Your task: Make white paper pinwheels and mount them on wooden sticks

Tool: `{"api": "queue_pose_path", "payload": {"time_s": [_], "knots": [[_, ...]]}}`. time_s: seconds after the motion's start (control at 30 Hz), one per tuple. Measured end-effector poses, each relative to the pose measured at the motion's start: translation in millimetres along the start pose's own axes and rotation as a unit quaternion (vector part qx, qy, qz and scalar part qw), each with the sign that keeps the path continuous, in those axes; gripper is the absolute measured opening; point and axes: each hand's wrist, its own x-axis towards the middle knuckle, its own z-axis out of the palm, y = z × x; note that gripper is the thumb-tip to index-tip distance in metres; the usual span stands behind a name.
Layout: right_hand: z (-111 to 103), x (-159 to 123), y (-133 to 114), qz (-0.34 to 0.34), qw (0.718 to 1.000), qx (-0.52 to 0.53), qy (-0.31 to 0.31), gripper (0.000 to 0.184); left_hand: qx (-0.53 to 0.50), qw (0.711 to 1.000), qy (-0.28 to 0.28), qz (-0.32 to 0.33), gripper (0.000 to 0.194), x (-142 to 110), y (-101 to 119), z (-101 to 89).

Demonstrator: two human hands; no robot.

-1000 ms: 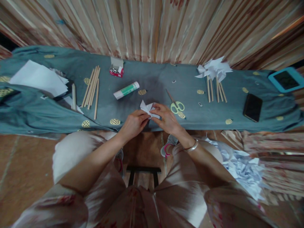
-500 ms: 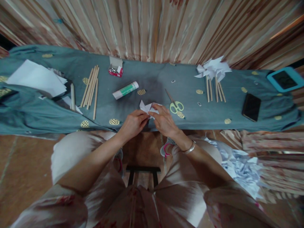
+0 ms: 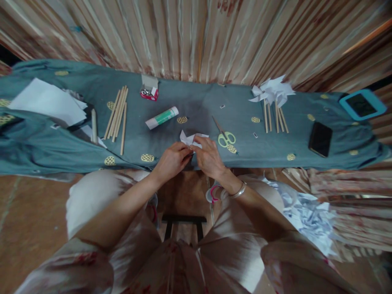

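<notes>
Both hands meet at the front edge of the cloth-covered table over a white paper pinwheel (image 3: 185, 138) with bent, pointed blades. My left hand (image 3: 175, 158) is closed, its thumb and fingertips pinching the paper's near side. My right hand (image 3: 208, 156) is closed on the same paper from the right, fingers curled over its middle. The fingertips hide the pinwheel's centre. Just right of my right hand lie scissors (image 3: 226, 139) with light green handles. A green and white glue stick (image 3: 162, 118) lies beyond my left hand.
Wooden sticks (image 3: 116, 116) and white paper sheets (image 3: 45, 102) lie on the left. An open red box (image 3: 149, 94) of small metal pieces stands at the back. Finished pinwheels (image 3: 273, 90) on sticks, a black phone (image 3: 320, 139) and a blue-framed device (image 3: 363, 104) are on the right.
My right hand has drawn slightly left and its fingers have curled in more over the paper's middle. My left hand stays almost in place, pinching the paper.
</notes>
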Motion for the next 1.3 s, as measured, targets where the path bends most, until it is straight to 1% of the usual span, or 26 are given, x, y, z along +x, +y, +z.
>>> {"api": "queue_pose_path", "payload": {"time_s": [0.17,0.27,0.4,0.5,0.63,0.8,0.9,1.0,1.13,1.3], "knots": [[-4.7,-1.9,7.7,-0.003,1.000,0.024,0.013,0.040,-0.005,1.000,0.010,0.009,0.017,0.0,0.0,1.1],[-8.8,-1.5,14.8,0.018,0.998,0.038,0.036,0.041,-0.003,1.000,0.002,0.007,0.017,0.1,-0.3,1.8],[-12.0,3.3,27.8,0.053,0.994,0.050,0.078,0.039,0.021,1.000,-0.008,0.007,0.017,1.8,0.1,-0.5],[-12.4,6.4,34.1,0.056,0.993,0.061,0.084,0.040,0.041,0.999,-0.004,0.007,0.016,4.4,-0.5,-4.6],[-14.4,6.2,33.7,0.065,0.993,0.075,0.066,0.041,0.065,0.998,0.013,0.010,0.020,8.2,-6.7,-9.4],[-20.2,3.5,27.6,0.109,0.989,0.089,0.037,0.036,0.089,0.996,0.022,0.011,0.022,10.5,-13.3,-12.7],[-22.9,2.7,24.7,0.129,0.988,0.079,0.023,0.031,0.087,0.996,0.017,0.022,0.019,10.4,-9.0,-14.4],[-24.6,2.5,21.8,0.141,0.988,0.057,0.006,0.029,0.073,0.996,0.011,0.044,0.017,9.6,-0.1,-14.2],[-25.6,2.4,17.8,0.154,0.987,0.037,-0.012,0.029,0.078,0.994,-0.018,0.068,0.019,8.1,10.0,-9.2],[-26.8,1.7,16.2,0.158,0.987,0.025,-0.030,0.026,0.111,0.991,-0.049,0.064,0.017,7.6,14.5,-3.8]]}}
